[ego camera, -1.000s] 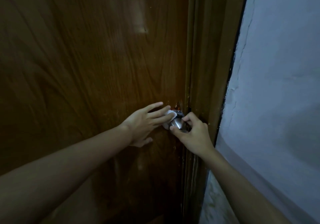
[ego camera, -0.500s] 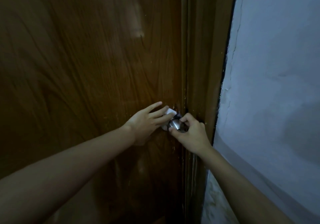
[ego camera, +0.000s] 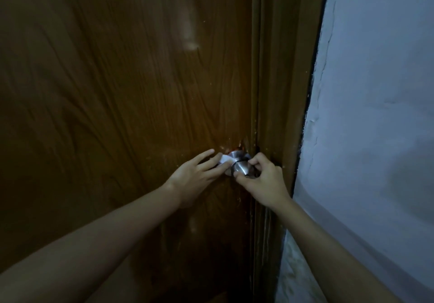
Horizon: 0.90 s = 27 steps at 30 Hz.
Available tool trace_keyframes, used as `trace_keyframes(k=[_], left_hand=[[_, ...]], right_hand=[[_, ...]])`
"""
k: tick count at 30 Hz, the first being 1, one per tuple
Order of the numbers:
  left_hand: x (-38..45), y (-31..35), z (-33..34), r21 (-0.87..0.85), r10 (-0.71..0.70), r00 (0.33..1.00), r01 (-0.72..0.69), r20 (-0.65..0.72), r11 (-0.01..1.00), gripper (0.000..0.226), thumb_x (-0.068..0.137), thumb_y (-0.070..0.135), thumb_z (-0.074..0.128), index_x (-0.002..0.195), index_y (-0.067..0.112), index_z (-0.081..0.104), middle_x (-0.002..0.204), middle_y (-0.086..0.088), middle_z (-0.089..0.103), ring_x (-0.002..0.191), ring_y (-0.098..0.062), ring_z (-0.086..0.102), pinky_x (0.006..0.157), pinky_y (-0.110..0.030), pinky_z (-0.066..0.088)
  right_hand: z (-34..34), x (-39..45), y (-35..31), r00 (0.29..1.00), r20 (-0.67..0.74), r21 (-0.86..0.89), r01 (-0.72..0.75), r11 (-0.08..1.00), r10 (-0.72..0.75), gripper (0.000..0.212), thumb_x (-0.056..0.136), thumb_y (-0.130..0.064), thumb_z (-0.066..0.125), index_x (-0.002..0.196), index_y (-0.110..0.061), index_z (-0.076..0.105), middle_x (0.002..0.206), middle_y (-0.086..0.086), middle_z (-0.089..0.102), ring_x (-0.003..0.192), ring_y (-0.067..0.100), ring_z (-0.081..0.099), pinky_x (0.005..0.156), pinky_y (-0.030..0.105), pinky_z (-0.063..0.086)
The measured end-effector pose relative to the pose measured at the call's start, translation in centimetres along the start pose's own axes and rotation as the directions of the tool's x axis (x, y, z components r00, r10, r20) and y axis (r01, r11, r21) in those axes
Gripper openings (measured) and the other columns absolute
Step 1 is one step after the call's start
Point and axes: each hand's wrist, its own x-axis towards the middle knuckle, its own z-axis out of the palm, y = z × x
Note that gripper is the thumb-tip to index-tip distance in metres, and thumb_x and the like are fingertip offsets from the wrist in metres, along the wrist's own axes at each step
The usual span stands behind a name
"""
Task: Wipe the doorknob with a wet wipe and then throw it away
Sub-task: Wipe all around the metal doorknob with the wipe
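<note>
Left hand (ego camera: 197,176): back toward the camera, fingers stretched out and slightly fanned, pointing right toward the knob. Fingertips (ego camera: 223,165) press a white wipe (ego camera: 225,159) against the knob's left side. The thumb is hidden under the palm. Wrist straight; the bare forearm runs down and left to the bottom-left corner.

Right hand (ego camera: 264,180): curled, knuckles up, thumb below and index finger above, closed in a pinch on the right and lower rim of the knob. The other fingers are folded into the palm beside the door edge. Wrist bent slightly; the bare forearm runs down and right to the bottom edge.

Wipe: small, crumpled, white; held between the left fingertips and the knob, its upper corner standing free above the fingers. How far it wraps behind the knob cannot be told.

Knob (ego camera: 238,164): round, brushed metal, with a dark ring around its neck; set on the door close to its right edge, between the two hands and touched by both. Its face catches a dull shine.

Door (ego camera: 117,91): dark brown wood grain, glossy, filling the left and centre. Small pale specks and a reddish worn patch sit just above the knob.

Frame (ego camera: 281,79): brown moulded wood, upright, just right of the door edge; the right hand's knuckles lie near it.

Wall (ego camera: 375,115): pale bluish plaster, right of the frame, with cracks and flaking along the joint.
</note>
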Motion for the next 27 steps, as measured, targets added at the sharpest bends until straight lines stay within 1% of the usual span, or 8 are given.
trace_keyframes(k=[4, 6, 10, 14, 16, 20, 24, 27], left_hand=[[-0.2, 2.7, 0.5, -0.116, -0.064, 0.997, 0.069, 0.054, 0.991, 0.090, 0.088, 0.049, 0.046, 0.146, 0.006, -0.008, 0.153, -0.016, -0.025, 0.144, -0.033, -0.010, 0.117, -0.046, -0.006], [0.0, 4.4, -0.2, -0.317, -0.139, 0.988, 0.153, 0.069, 0.936, 0.094, 0.086, 0.047, 0.049, 0.146, 0.005, -0.010, 0.154, -0.016, -0.024, 0.145, -0.032, -0.009, 0.117, -0.043, -0.005], [0.7, 6.8, -2.1, -0.852, -0.365, 0.927, 0.255, 0.082, 0.456, 0.089, 0.085, 0.024, 0.056, 0.147, 0.011, -0.008, 0.157, -0.006, -0.016, 0.144, -0.021, 0.004, 0.118, -0.032, 0.013], [1.2, 7.9, -2.8, -0.993, -0.457, 0.884, 0.116, 0.101, 0.004, 0.096, 0.083, 0.012, 0.061, 0.148, 0.016, -0.011, 0.157, 0.009, -0.012, 0.139, 0.003, 0.003, 0.094, 0.009, 0.015], [1.1, 7.9, -2.9, -0.981, -0.485, 0.861, 0.072, 0.152, -0.180, 0.094, 0.082, 0.008, 0.062, 0.149, 0.019, -0.004, 0.157, 0.012, -0.003, 0.130, 0.013, 0.005, 0.081, 0.016, 0.014], [1.1, 8.0, -2.7, -0.945, -0.545, 0.810, 0.032, 0.214, -0.324, 0.082, 0.079, 0.004, 0.063, 0.143, 0.024, 0.017, 0.150, 0.009, 0.026, 0.130, 0.007, 0.026, 0.083, 0.008, 0.028], [1.3, 7.5, -2.7, -0.915, -0.550, 0.792, 0.026, 0.265, -0.403, 0.085, 0.081, 0.001, 0.060, 0.140, 0.034, 0.010, 0.141, 0.021, 0.033, 0.100, 0.027, 0.041, 0.067, 0.006, 0.039], [1.4, 7.3, -2.6, -0.911, -0.573, 0.762, 0.050, 0.300, -0.410, 0.093, 0.080, 0.008, 0.062, 0.143, 0.038, 0.002, 0.147, 0.018, 0.034, 0.128, 0.005, 0.038, 0.097, -0.015, 0.040]], right_hand=[[0.2, -0.7, 0.2, 0.997, -0.011, 0.087, -0.075, 0.993, 0.077, 0.025, 0.079, -0.025, 0.069, 0.097, -0.014, 0.056, 0.086, -0.004, 0.066, 0.076, 0.000, 0.062, 0.062, 0.007, 0.047], [0.8, -1.7, 0.6, 0.948, 0.079, 0.367, -0.315, 0.875, 0.308, 0.024, 0.089, -0.029, 0.055, 0.108, -0.016, 0.054, 0.100, 0.005, 0.067, 0.086, 0.009, 0.065, 0.078, 0.021, 0.053], [2.1, -3.2, 1.6, 0.749, 0.369, 0.702, -0.612, 0.363, 0.550, 0.045, 0.097, -0.035, 0.027, 0.111, -0.004, 0.057, 0.108, 0.022, 0.065, 0.103, 0.032, 0.061, 0.086, 0.043, 0.050], [2.2, -2.8, 1.6, 0.741, 0.432, 0.785, -0.590, 0.190, 0.514, 0.051, 0.095, -0.036, 0.024, 0.118, -0.005, 0.058, 0.116, 0.018, 0.065, 0.114, 0.029, 0.056, 0.092, 0.044, 0.043], [2.1, -2.4, 1.4, 0.739, 0.449, 0.805, -0.578, 0.130, 0.503, 0.051, 0.095, -0.036, 0.026, 0.121, -0.005, 0.056, 0.118, 0.018, 0.065, 0.115, 0.029, 0.057, 0.091, 0.043, 0.043], [2.0, -1.9, 1.0, 0.739, 0.449, 0.852, -0.523, 0.009, 0.502, 0.048, 0.094, -0.035, 0.031, 0.126, -0.004, 0.050, 0.119, 0.022, 0.063, 0.111, 0.031, 0.059, 0.089, 0.042, 0.045], [1.9, -1.5, 0.6, 0.751, 0.401, 0.892, -0.450, -0.039, 0.525, 0.050, 0.094, -0.035, 0.034, 0.131, -0.002, 0.044, 0.125, 0.025, 0.057, 0.114, 0.034, 0.055, 0.098, 0.043, 0.040], [2.2, -1.5, 0.3, 0.754, 0.340, 0.910, -0.415, 0.006, 0.562, 0.049, 0.094, -0.033, 0.036, 0.132, -0.003, 0.043, 0.125, 0.024, 0.058, 0.113, 0.032, 0.057, 0.098, 0.041, 0.042]])
